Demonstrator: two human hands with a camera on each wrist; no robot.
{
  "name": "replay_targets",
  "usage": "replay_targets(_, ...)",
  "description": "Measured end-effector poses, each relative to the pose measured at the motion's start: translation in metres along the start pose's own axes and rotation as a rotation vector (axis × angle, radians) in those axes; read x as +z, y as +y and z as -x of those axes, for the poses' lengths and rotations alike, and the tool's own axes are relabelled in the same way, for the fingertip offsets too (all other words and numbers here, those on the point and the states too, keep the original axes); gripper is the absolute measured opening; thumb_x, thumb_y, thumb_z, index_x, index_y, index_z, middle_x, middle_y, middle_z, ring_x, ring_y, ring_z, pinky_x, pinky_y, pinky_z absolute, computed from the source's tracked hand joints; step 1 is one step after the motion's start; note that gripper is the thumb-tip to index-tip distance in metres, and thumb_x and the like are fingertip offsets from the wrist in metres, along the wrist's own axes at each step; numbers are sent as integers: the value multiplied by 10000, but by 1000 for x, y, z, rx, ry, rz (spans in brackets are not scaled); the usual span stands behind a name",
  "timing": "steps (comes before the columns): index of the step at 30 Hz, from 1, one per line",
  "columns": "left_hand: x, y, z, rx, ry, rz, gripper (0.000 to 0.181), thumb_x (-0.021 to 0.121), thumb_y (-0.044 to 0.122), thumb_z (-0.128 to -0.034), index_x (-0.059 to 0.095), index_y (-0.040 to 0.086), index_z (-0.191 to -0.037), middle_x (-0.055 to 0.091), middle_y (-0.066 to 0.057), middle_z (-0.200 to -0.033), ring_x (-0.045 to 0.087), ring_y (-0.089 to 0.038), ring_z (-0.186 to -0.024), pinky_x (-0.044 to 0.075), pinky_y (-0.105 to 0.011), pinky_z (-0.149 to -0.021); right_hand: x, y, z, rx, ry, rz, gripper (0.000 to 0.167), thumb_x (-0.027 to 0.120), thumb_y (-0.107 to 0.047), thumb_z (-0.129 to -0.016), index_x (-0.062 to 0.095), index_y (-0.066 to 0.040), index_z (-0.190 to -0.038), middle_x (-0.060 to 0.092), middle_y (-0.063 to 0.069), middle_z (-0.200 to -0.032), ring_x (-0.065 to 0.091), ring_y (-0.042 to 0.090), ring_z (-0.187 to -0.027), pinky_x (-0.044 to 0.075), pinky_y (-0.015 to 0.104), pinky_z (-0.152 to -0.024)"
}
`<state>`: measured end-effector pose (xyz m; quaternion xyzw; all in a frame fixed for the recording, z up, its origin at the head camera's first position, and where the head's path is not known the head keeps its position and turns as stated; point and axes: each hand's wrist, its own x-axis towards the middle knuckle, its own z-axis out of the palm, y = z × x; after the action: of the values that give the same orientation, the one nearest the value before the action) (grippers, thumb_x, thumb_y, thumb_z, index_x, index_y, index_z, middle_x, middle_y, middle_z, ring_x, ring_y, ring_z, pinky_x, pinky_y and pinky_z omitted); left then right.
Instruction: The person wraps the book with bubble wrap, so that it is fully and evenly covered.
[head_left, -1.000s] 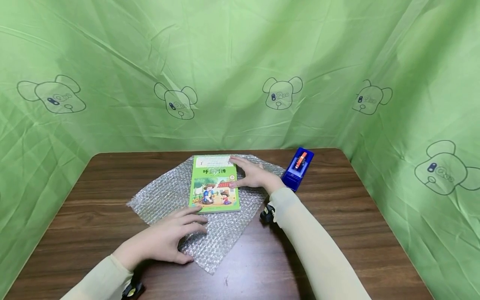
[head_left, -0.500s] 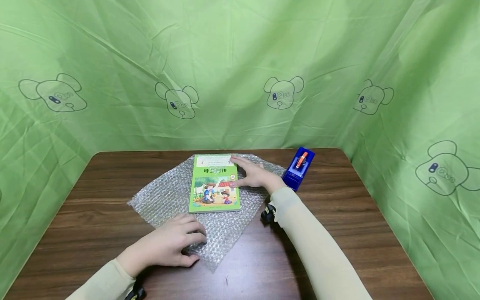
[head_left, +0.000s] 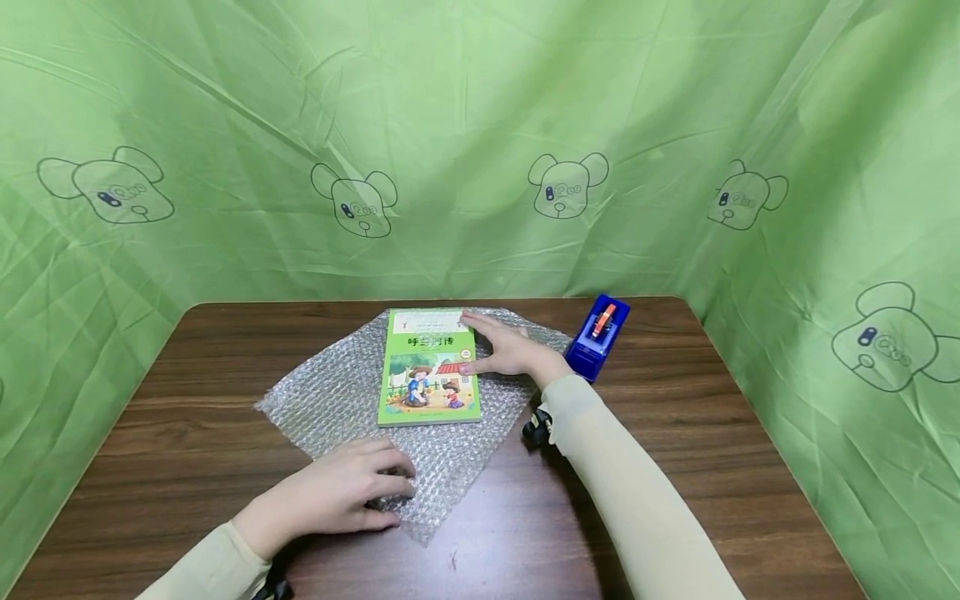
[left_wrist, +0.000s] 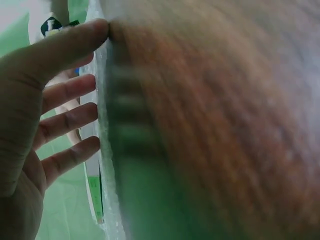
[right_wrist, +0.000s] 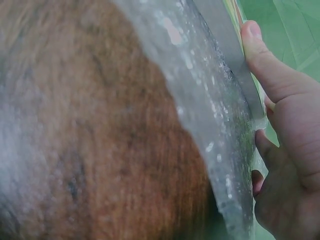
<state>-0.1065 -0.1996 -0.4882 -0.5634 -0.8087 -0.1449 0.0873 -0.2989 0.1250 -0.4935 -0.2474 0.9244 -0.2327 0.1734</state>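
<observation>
A green-bordered picture-cover book (head_left: 429, 387) lies flat on a sheet of bubble wrap (head_left: 322, 392), which is spread cornerwise on the table. My right hand (head_left: 513, 350) rests on the book's right side, thumb on the cover and fingers spread towards the top edge. In the right wrist view the thumb (right_wrist: 265, 60) lies against the book's edge. My left hand (head_left: 341, 487) rests on the wrap's near left edge, below the book, fingers loosely bent. The left wrist view shows its fingertips (left_wrist: 90, 112) touching the wrap; the thumb reaches down by the wrap's edge.
A blue tape dispenser (head_left: 597, 337) with an orange wheel stands at the back right, beside the wrap's right corner. The brown wooden table (head_left: 675, 400) is bounded at the back and sides by green cloth (head_left: 465, 258).
My left hand has drawn back slightly from the book's lower left corner towards the near part of the wrap. The right hand, book and wrap look unmoved.
</observation>
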Motion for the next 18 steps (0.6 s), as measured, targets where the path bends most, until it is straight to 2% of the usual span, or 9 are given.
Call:
replay_targets(5, 2, 0, 0, 47, 36, -19, 334, 894, 257, -810, 790, 260, -1127, 710, 69, -1208, 659, -141, -1085, 608, -388, -880, 0, 1, 0, -11, 4, -7, 1067, 790, -652, -931, 221, -309, -1766, 129, -48, -1841, 171, 290, -1679, 62, 825, -1239)
replay_targets(8, 2, 1, -1, 52, 37, -26, 358, 876, 216, -799, 783, 255, -1143, 704, 65, -1209, 658, -146, -1080, 607, -397, -882, 0, 2, 0, -14, 7, -7, 1062, 788, -652, -933, 223, -311, -1765, 130, -54, -1840, 174, 291, -1679, 69, 821, -1240)
replay_targets(15, 3, 5, -5, 77, 64, -36, 238, 876, 214, -857, 770, 238, -1069, 693, 83, -1142, 652, -129, -1023, 598, -369, -892, 0, 3, -1, -16, 4, -15, 1069, 800, -637, -930, 218, -315, -1766, 119, -66, -1841, 175, 286, -1678, 48, 823, -1239)
replay_targets(18, 3, 5, -8, 46, 87, 0, 174, 845, 177, -894, 759, 215, -1041, 690, 104, -1080, 655, -106, -989, 589, -330, -882, 1, 3, 0, -20, 6, -28, 1069, 813, -611, -931, 221, -305, -1766, 119, -59, -1841, 185, 306, -1675, 26, 831, -1233)
